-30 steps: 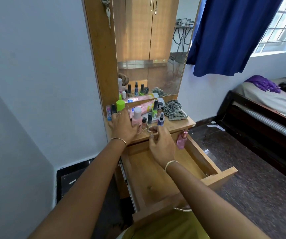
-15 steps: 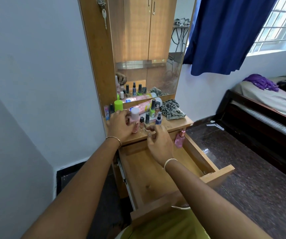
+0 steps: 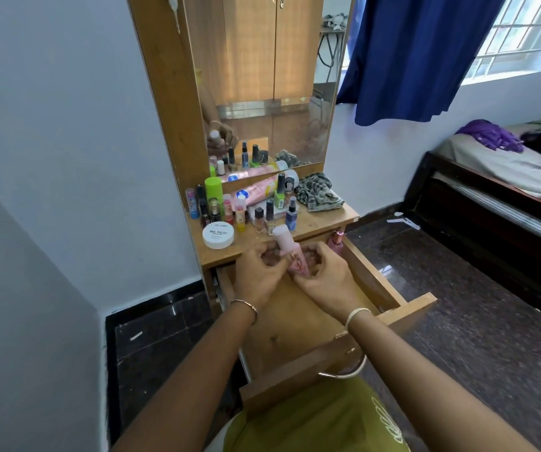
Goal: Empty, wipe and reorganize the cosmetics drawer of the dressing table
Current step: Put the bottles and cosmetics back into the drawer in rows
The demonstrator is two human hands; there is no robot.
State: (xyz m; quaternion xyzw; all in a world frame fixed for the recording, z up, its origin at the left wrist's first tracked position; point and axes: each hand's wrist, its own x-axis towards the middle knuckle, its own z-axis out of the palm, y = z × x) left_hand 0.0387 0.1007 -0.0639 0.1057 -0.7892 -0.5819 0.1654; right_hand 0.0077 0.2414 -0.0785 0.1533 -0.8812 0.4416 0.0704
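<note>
Pink bottle [image 3: 290, 256]: held over the open drawer [image 3: 373, 282], probably to go in.
Left hand [image 3: 257, 275]: fingers wrapped around the bottle.
Right hand [image 3: 323, 277]: fingers curled on its lower part.

Both my hands meet, arms stretched forward.
My left hand [image 3: 260, 276] and right hand [image 3: 325, 277] curl toward each other, fingers bent and knuckles up, a thin bangle on each wrist, forearms bare.
</note>
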